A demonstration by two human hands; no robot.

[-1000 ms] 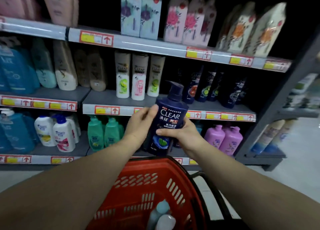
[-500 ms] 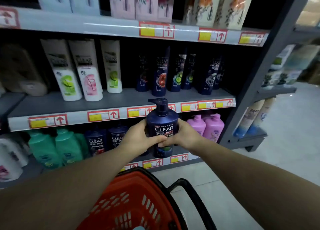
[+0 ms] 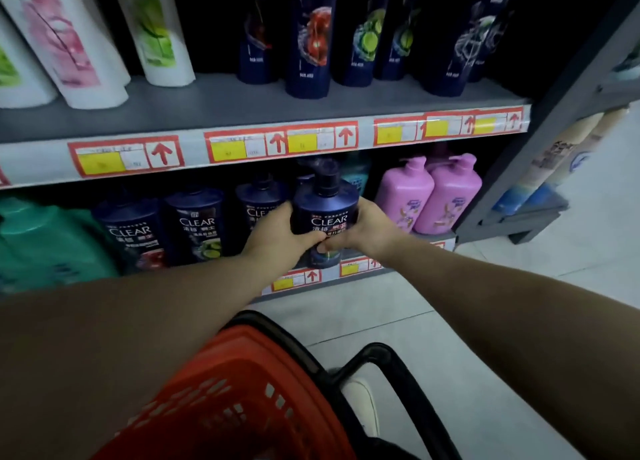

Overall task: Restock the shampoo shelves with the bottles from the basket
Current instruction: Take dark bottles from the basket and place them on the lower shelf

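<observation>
A dark blue CLEAR pump bottle [image 3: 325, 210] is held upright at the front edge of the bottom shelf [image 3: 360, 267]. My left hand [image 3: 277, 237] grips its left side and my right hand [image 3: 367, 231] grips its right side, fingers meeting low on the label. It sits just right of a row of matching dark blue CLEAR pump bottles [image 3: 194, 224] on that shelf. The red basket [image 3: 235, 397] with a black handle hangs below my arms; its contents are out of view.
Two pink pump bottles [image 3: 429, 196] stand right of the held bottle, green bottles [image 3: 45, 241] at far left. The shelf above [image 3: 242, 113] carries white and dark blue flip-cap bottles. A grey upright post [image 3: 540, 140] bounds the shelving on the right, with tiled floor beyond.
Both hands carried the bottle down and forward from in front of the middle shelf to the bottom shelf's edge. The view has moved closer and lower.
</observation>
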